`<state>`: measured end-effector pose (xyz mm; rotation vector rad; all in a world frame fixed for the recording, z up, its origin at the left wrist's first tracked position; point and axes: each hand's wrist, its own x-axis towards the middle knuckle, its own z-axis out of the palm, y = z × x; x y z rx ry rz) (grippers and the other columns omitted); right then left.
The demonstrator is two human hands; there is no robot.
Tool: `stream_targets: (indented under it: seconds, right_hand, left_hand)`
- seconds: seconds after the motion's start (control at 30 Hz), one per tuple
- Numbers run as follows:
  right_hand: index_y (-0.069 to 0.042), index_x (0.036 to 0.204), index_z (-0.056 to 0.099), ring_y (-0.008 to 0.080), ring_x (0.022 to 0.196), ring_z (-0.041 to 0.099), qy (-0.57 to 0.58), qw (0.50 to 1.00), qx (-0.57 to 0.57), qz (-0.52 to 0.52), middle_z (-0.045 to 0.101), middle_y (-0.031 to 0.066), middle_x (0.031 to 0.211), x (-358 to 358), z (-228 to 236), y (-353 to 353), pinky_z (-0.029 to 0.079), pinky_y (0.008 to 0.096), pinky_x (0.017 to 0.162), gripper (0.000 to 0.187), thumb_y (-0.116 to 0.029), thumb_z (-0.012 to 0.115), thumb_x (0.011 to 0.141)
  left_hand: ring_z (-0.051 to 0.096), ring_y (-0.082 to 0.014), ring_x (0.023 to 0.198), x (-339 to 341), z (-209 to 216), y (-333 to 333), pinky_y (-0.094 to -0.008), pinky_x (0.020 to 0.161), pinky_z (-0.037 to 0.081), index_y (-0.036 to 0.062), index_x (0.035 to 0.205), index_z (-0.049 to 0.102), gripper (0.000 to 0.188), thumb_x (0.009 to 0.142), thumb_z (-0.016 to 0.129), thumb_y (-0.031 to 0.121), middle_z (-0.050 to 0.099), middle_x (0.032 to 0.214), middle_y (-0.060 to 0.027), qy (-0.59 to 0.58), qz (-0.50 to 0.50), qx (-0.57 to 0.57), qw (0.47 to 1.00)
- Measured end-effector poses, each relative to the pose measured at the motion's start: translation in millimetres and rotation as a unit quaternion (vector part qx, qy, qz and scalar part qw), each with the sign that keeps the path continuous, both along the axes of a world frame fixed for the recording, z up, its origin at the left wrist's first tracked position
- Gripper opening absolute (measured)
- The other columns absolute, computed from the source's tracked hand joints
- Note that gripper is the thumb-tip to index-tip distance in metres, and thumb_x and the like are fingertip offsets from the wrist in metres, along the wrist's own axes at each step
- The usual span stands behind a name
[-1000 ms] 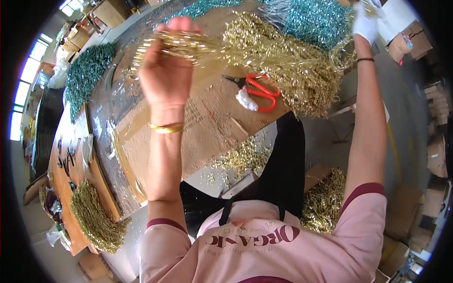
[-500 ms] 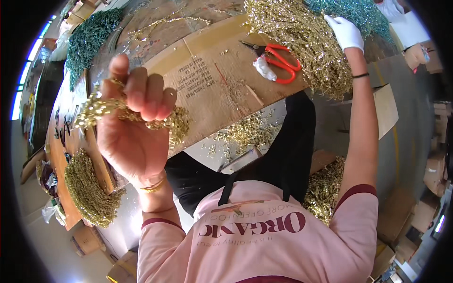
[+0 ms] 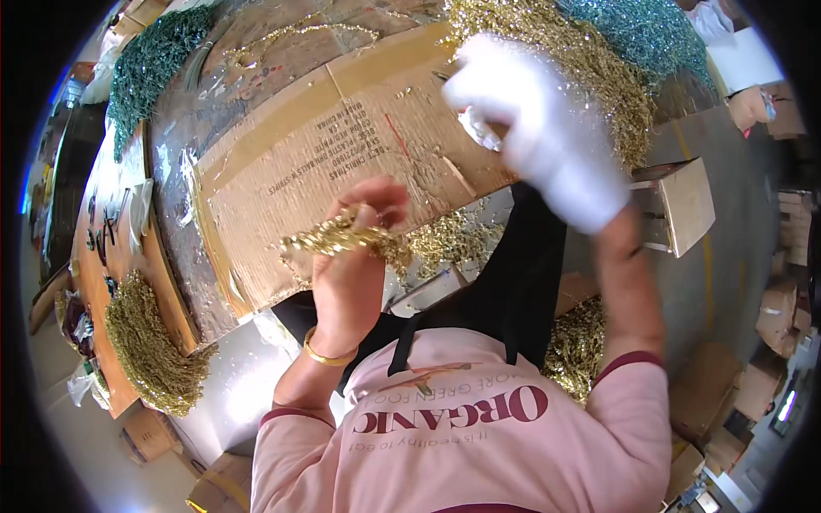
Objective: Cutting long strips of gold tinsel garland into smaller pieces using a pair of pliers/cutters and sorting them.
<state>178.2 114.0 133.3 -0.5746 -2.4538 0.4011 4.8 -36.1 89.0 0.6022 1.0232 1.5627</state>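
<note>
My left hand (image 3: 352, 248), bare with a gold bangle at the wrist, is closed around a gold tinsel sprig (image 3: 321, 238) above the near edge of a cardboard sheet (image 3: 282, 145). Glittering ends stick out on both sides of the fist. My right hand (image 3: 543, 120), in a white glove, is smeared by motion, so its fingers cannot be made out. It covers the place of the red-handled snips; only their white wrapping (image 3: 481, 130) shows beside the glove. Past that hand lies a large heap of gold tinsel sprigs (image 3: 611, 94).
Teal tinsel bunches lie at the far left (image 3: 154, 73) and far right (image 3: 646, 34). A gold bunch (image 3: 150, 346) hangs over the left table edge. Gold scraps (image 3: 453, 242) lie below the cardboard, by my legs. An open carton (image 3: 680, 205) stands on the right.
My left hand has come down and to the right with the gold tinsel sprig. My right hand has left the gold heap and moved nearer and left, over the red-handled snips.
</note>
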Motion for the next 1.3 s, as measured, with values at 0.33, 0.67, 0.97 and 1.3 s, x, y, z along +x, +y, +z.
stream_targets:
  seconds: [0.33, 0.67, 0.97, 1.3]
  right_hand:
    - [0.000, 0.110, 0.048, 0.0058, 0.046, 0.039, 0.226, 0.564, -0.794, 0.035, 0.047, 0.0005, 0.061, -41, -67, -103, 0.031, 0.0198, 0.044, 0.023, -0.011, 0.046, 0.090]
    - [0.001, 0.118, 0.047, 0.0063, 0.042, 0.037, 0.234, 0.585, -0.776, 0.010, 0.045, 0.0006, 0.058, -54, -90, -125, 0.036, 0.0216, 0.046, 0.030, -0.010, 0.042, 0.091]
    - [-0.002, 0.096, 0.051, 0.0064, 0.039, 0.035, 0.137, 0.632, -0.761, -0.053, 0.042, -0.0003, 0.053, -51, -78, -120, 0.032, 0.0208, 0.042, 0.023, -0.024, 0.043, 0.093]
    - [0.001, 0.111, 0.053, 0.0054, 0.042, 0.039, -0.018, 0.638, -0.762, 0.113, 0.046, -0.0005, 0.055, -33, -88, -112, 0.031, 0.0193, 0.042, 0.039, -0.031, 0.052, 0.088]
  left_hand:
    - [0.049, -0.0142, 0.107, -26, -15, 7, -0.0269, 0.087, 0.042, 0.0002, 0.121, 0.046, 0.041, 0.084, 0.058, 0.010, 0.052, 0.115, -0.0097, 0.113, -0.176, -0.067, 0.976]
    - [0.051, -0.0138, 0.102, -47, -40, -30, -0.0270, 0.087, 0.040, -0.0005, 0.124, 0.042, 0.043, 0.086, 0.056, 0.013, 0.055, 0.109, -0.0077, 0.210, -0.200, -0.001, 0.957]
    - [0.054, -0.0089, 0.075, -67, -41, -32, -0.0231, 0.069, 0.045, 0.0025, 0.114, 0.053, 0.033, 0.085, 0.060, 0.015, 0.061, 0.095, -0.0060, 0.089, -0.087, -0.016, 0.992]
    - [0.061, -0.0150, 0.077, -72, -35, -36, -0.0259, 0.071, 0.051, -0.0010, 0.094, 0.062, 0.016, 0.078, 0.062, -0.001, 0.061, 0.089, -0.0092, 0.229, -0.003, 0.046, 0.972]
